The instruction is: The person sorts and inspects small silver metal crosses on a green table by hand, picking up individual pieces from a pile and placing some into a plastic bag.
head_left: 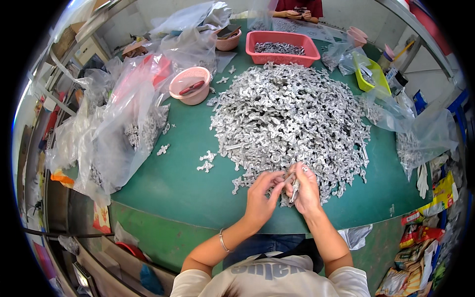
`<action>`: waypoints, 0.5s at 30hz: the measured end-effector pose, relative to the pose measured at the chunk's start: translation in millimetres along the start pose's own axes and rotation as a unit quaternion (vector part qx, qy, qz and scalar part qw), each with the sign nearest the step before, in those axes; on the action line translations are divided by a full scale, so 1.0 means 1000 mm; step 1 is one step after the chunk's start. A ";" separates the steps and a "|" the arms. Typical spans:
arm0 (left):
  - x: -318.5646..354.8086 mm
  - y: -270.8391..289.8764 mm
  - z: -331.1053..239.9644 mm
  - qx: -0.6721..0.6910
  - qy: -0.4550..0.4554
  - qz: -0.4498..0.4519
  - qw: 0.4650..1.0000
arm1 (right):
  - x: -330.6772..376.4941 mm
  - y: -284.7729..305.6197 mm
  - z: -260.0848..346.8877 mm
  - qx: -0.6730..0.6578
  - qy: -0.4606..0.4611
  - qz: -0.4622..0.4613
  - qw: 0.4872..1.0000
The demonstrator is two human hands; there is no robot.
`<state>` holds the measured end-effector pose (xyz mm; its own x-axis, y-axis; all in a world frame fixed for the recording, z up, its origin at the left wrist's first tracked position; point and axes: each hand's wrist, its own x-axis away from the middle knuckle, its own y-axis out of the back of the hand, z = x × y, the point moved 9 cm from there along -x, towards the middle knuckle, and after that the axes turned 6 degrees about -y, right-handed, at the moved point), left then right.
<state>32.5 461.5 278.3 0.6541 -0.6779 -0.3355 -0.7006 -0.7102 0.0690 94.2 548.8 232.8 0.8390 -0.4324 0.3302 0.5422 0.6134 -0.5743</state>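
Right hand [308, 190] grips a slim metal item [296, 190] at six o'clock of the metal pile [292, 114]. Left hand [262, 196] adjoins, its hold indeterminable. Steady, light pressure seems advisable.

- Metallic and rough on the heaped pieces [292, 114]
- Glossy, crinkled plastic in the clear bag [106, 143]
- Smooth, matt on the green tabletop [170, 190]
- Smooth plastic in the pink tray [277, 58]

A slender silvery metal object [295, 192] slanted in the right hand's fingers [305, 179]; beyond them lay heaped grey cross-shaped metal pieces [289, 114].
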 end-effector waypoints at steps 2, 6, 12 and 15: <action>-0.009 0.021 -0.006 -0.109 -0.045 -0.026 0.993 | 0.002 0.014 0.014 -0.153 0.051 -0.036 0.986; -0.030 0.048 0.010 -0.323 -0.099 0.016 0.941 | 0.004 0.011 0.021 -0.333 -0.011 0.069 0.940; -0.004 0.032 0.009 -0.400 -0.086 0.061 0.911 | 0.014 0.014 0.016 -0.424 -0.032 0.113 0.898; 0.013 0.029 0.008 -0.386 -0.129 0.114 0.906 | 0.022 0.017 0.013 -0.474 -0.071 0.131 0.868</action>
<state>18.4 433.8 268.7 0.3599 -0.8275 -0.4309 -0.3357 -0.5458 0.7677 122.1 558.2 240.4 0.9614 -0.2337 0.1453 0.1070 -0.1689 -0.9798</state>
